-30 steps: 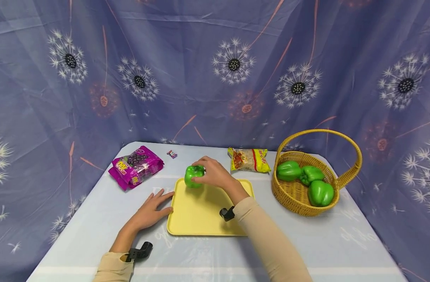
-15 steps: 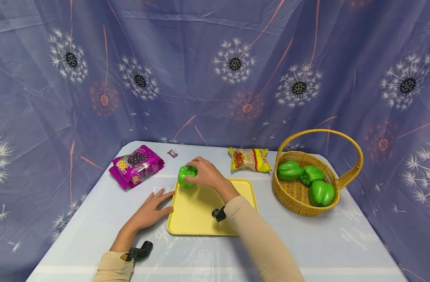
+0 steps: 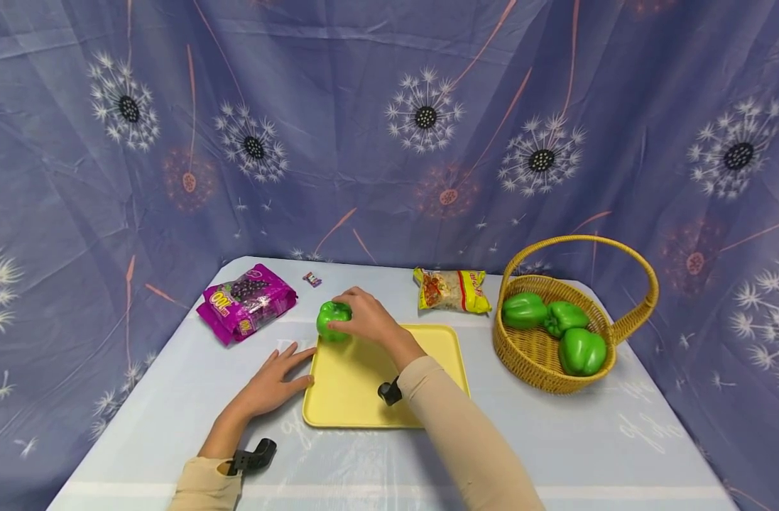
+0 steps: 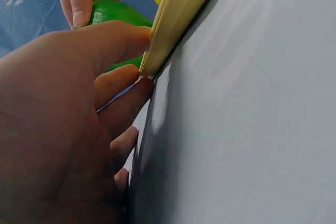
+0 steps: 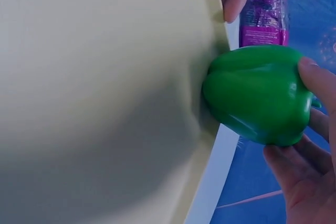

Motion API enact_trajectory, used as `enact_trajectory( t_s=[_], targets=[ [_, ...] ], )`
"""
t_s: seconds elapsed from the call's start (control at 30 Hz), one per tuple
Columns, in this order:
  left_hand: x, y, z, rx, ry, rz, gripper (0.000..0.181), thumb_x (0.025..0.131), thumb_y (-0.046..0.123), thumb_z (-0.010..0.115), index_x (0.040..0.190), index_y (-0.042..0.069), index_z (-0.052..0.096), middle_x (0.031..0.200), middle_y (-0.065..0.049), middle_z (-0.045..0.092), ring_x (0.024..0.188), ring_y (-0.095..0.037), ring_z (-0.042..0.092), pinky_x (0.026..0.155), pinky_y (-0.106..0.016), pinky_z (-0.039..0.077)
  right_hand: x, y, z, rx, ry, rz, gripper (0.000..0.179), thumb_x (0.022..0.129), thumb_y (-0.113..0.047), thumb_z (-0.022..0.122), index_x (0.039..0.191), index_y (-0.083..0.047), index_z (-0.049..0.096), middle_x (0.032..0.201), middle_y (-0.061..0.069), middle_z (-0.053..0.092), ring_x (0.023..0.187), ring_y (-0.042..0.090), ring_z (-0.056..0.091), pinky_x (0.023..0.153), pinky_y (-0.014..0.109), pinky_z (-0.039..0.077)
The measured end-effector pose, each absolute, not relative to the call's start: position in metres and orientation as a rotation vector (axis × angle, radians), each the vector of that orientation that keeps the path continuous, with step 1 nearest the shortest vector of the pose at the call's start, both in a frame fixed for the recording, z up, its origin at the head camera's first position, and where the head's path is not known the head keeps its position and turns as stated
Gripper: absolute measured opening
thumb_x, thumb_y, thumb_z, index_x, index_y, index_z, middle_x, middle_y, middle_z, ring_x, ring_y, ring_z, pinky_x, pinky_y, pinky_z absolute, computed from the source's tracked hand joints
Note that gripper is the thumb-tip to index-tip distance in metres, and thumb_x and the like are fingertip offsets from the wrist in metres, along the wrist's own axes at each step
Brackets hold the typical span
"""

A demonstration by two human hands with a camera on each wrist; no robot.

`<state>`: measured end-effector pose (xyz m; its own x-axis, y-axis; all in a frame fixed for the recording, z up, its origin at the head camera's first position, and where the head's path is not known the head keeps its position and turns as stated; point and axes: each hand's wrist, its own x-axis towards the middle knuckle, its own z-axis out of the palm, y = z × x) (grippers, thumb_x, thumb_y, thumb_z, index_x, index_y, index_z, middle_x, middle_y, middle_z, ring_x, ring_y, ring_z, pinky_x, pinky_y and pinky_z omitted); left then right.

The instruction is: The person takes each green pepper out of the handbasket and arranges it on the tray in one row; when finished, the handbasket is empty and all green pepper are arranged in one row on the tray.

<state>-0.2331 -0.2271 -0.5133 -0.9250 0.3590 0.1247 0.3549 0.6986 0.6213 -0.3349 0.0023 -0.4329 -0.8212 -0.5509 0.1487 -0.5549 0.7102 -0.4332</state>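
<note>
My right hand [image 3: 370, 321] grips a green bell pepper [image 3: 331, 321] from above, thumb on the near side. The pepper stands at the far left corner of a yellow tray [image 3: 344, 394]; in the right wrist view the pepper [image 5: 257, 93] overlaps the tray's rim [image 5: 214, 145], and its lower end seems to touch the tray. Beside the tray's left edge, my left hand [image 3: 272, 383] lies with its fingers spread and fairly straight. The left wrist view has the thumb and fingertips of the left hand [image 4: 58, 98] against the tray's side [image 4: 176, 22].
A woven basket [image 3: 523, 364] with a tall handle stands at the right, holding three green bell peppers [image 3: 582, 352]. Behind the tray lies a yellow snack packet [image 3: 453, 289]. A purple bag [image 3: 247, 304] and a tiny wrapped candy [image 3: 312, 279] lie at the back left.
My right hand has carried the bell pepper leftward along the tray's far side to its left corner. The left hand has stayed in place.
</note>
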Motion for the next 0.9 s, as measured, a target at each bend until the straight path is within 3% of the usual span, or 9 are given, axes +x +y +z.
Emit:
enact_trajectory(
  t_s=[0.3,0.57,0.9],
  targets=[
    [-0.233,-0.228,-0.513,0.601,2.891,1.058,0.059,0.094,0.042,0.06,0.144,0.015,0.046,0.149,-0.023,0.035,0.14,-0.042,0.02,0.113,-0.06,0.005,-0.334,0.0,-0.437,0.881,-2.917,0.789,0.061,0.087,-0.049,0.066,0.138,-0.019,0.053,0.135,0.004,0.048,0.119,0.02,0.049,0.099,0.034,0.045],
    [-0.232,-0.228,-0.514,0.58,2.887,1.037,0.06,0.094,0.045,0.058,0.145,0.017,0.045,0.15,-0.023,0.032,0.141,-0.04,0.018,0.113,-0.059,0.004,-0.332,0.008,-0.434,0.906,-2.897,0.824,0.066,0.084,-0.056,0.067,0.139,-0.022,0.052,0.138,0.001,0.046,0.128,0.019,0.043,0.106,0.038,0.038],
    [-0.232,-0.226,-0.512,0.565,2.886,1.026,0.06,0.094,0.043,0.059,0.145,0.017,0.045,0.15,-0.023,0.031,0.141,-0.04,0.018,0.114,-0.058,0.005,-0.328,0.028,-0.413,0.965,-2.821,0.817,0.059,0.086,-0.053,0.066,0.135,-0.021,0.056,0.135,0.0,0.048,0.125,0.019,0.045,0.103,0.04,0.041]
  ],
)
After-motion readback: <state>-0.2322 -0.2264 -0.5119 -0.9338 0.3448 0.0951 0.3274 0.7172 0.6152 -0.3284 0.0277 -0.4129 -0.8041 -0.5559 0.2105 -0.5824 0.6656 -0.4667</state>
